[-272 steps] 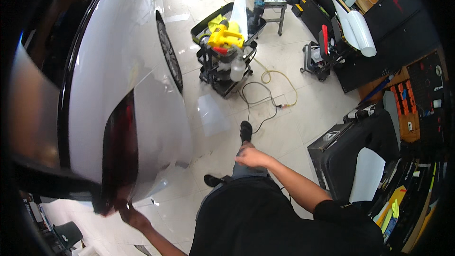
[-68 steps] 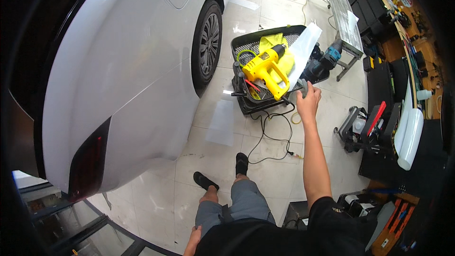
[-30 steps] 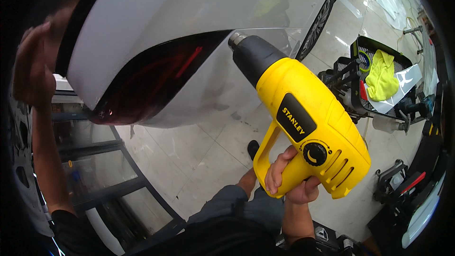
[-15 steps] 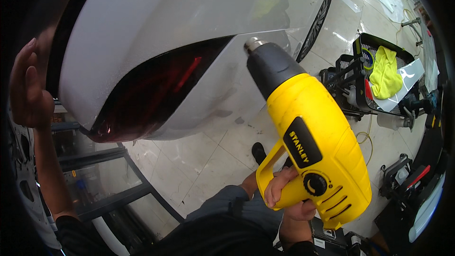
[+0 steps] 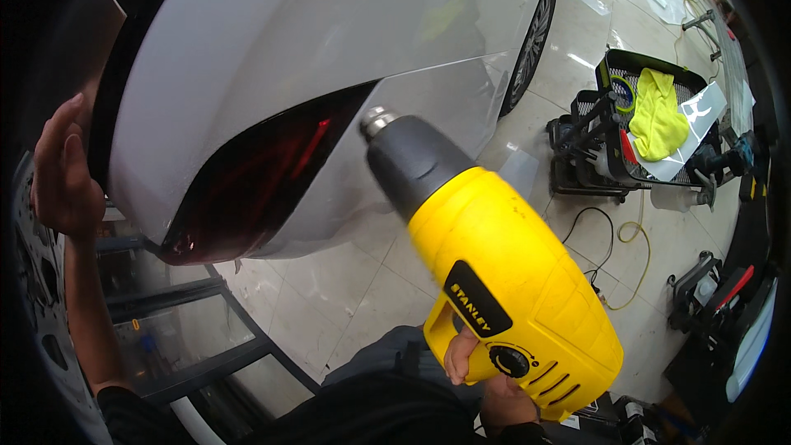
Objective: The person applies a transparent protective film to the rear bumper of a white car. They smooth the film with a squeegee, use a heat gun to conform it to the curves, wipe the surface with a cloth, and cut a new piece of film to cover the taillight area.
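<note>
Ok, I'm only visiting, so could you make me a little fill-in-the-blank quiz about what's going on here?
1. The heat gun is gripped in the person's ____ hand.
2. In the picture, its metal nozzle appears beside the dark red ____ of the car.
3. A crumpled yellow-green ____ lies in the black tray.
4. The gun's main casing is ____ in colour.

Missing words: right; tail light; cloth; yellow.

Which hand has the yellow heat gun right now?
The right hand, which is curled around the handle of the yellow heat gun. The left hand is raised near the car, with nothing visible in it.
</note>
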